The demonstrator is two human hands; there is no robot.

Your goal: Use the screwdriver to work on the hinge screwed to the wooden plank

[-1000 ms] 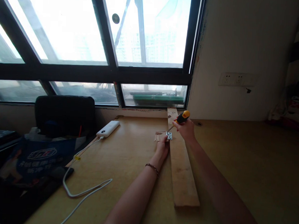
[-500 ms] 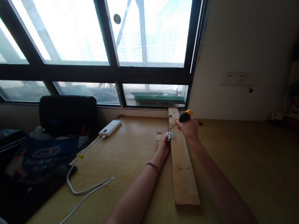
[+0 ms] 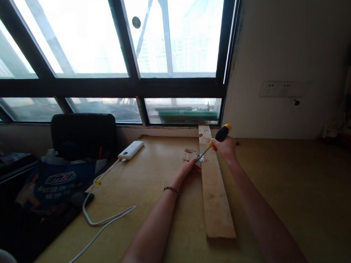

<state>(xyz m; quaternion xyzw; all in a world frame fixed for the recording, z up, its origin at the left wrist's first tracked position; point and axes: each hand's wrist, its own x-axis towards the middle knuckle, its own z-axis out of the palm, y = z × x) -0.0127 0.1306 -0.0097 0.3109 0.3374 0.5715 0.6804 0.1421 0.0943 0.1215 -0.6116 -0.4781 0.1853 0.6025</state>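
A long wooden board lies lengthwise on the table, reaching back to the window. A small metal hinge sits at the board's left edge. My right hand, above the board, is closed around a screwdriver with a black and yellow handle. Its shaft slants down to the left, with the tip at the hinge. My left hand is beside the board's left edge, its fingertips drawn together at the hinge and screwdriver tip. What they pinch is too small to make out. Small wooden pieces lie just beyond that hand.
A white power bank with a white cable lies on the table to the left. A black chair and a blue bag are beyond its left edge. Window and wall stand behind.
My right hand and the screwdriver have shifted slightly right and up, and the handle stands more raised. My left wrist has moved left, with its fingertips still by the hinge.
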